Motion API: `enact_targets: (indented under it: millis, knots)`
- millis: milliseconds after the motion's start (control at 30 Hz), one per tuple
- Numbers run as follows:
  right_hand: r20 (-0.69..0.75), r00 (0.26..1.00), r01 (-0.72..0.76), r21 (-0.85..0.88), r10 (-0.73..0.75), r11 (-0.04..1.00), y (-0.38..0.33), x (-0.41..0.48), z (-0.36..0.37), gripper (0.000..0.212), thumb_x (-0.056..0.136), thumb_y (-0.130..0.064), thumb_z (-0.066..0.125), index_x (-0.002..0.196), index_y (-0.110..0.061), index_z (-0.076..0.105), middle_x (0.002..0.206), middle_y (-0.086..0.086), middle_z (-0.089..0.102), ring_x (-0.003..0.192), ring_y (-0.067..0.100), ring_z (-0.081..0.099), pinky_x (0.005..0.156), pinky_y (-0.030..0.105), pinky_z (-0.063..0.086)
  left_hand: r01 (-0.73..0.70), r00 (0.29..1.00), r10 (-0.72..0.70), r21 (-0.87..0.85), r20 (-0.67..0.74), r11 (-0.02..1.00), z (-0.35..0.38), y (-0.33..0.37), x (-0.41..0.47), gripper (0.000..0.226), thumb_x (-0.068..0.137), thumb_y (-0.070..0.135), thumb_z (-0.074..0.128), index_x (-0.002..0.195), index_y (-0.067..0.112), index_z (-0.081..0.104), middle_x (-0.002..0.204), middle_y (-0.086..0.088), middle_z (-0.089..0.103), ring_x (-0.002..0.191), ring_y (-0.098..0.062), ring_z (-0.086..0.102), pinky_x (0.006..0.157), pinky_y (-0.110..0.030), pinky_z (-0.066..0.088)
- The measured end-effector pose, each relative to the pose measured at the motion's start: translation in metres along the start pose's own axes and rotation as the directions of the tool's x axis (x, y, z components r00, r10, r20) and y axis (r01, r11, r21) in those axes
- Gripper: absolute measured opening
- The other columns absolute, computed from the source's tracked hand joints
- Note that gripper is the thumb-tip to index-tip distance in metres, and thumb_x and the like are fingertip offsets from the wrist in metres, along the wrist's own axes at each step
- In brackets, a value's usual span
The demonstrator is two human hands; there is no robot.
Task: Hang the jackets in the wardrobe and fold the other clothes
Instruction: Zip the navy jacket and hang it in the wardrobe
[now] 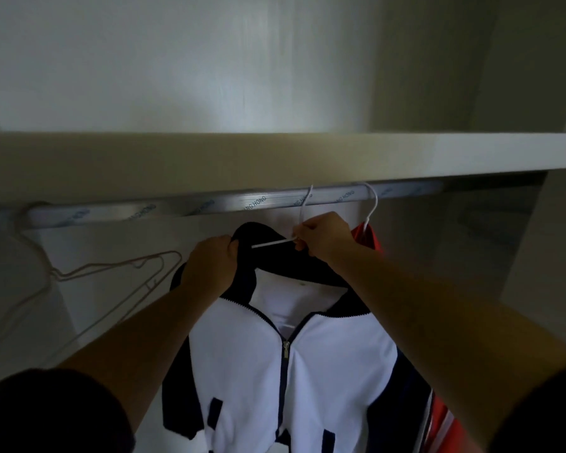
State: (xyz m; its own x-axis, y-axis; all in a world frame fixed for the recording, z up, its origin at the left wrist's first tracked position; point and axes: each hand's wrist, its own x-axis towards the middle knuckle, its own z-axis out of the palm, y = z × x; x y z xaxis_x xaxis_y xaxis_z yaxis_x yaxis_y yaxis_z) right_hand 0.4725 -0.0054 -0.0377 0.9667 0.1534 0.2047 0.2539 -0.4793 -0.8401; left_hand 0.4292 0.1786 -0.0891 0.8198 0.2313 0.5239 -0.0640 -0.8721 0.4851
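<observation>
The only writing that can be read is on the metal hanging rail point(229, 206) of the wardrobe point(177, 76), printed in small blue capital letters on the shiny clear film that covers the rail. The word "HONG" repeats several times along the length of the rail, slanted, and in two places the letters "NG" stand before it, so it reads "NG HONG". The beginning of this brand name is too blurred to read, and no other label or number is legible.
</observation>
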Motion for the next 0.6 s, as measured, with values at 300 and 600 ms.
enact_targets:
  millis: [300, 600]
  knots:
    - [-0.002, 0.993, 0.112, -0.196, -0.115, 0.974, 0.028, -0.026, 0.008, 0.027, 0.097, -0.022, 0.052, 0.073, -0.011, 0.060, 0.085, 0.013, 0.065, 0.067, 0.018, 0.056, 0.063, 0.023, 0.043, 0.065, 0.998, -0.065, 0.021, 0.021, 0.998, 0.030, -0.006, -0.026, 0.045, 0.103, 0.019, 0.033, 0.058, 0.018, 0.034, 0.060, 0.003, 0.039, 0.066, -0.019, 0.046, 0.057, -0.026, 0.025]
    - [0.026, 0.810, 0.489, -0.582, -0.586, 0.650, 0.104, -0.124, 0.029, 0.006, 0.082, -0.011, 0.067, 0.086, -0.011, 0.063, 0.090, 0.006, 0.059, 0.078, 0.024, 0.059, 0.067, 0.035, 0.050, 0.087, 0.996, -0.087, -0.005, 0.002, 0.996, 0.028, 0.000, -0.039, 0.044, 0.102, 0.016, 0.033, 0.058, 0.017, 0.032, 0.067, -0.004, 0.044, 0.069, -0.021, 0.045, 0.060, -0.026, 0.027]
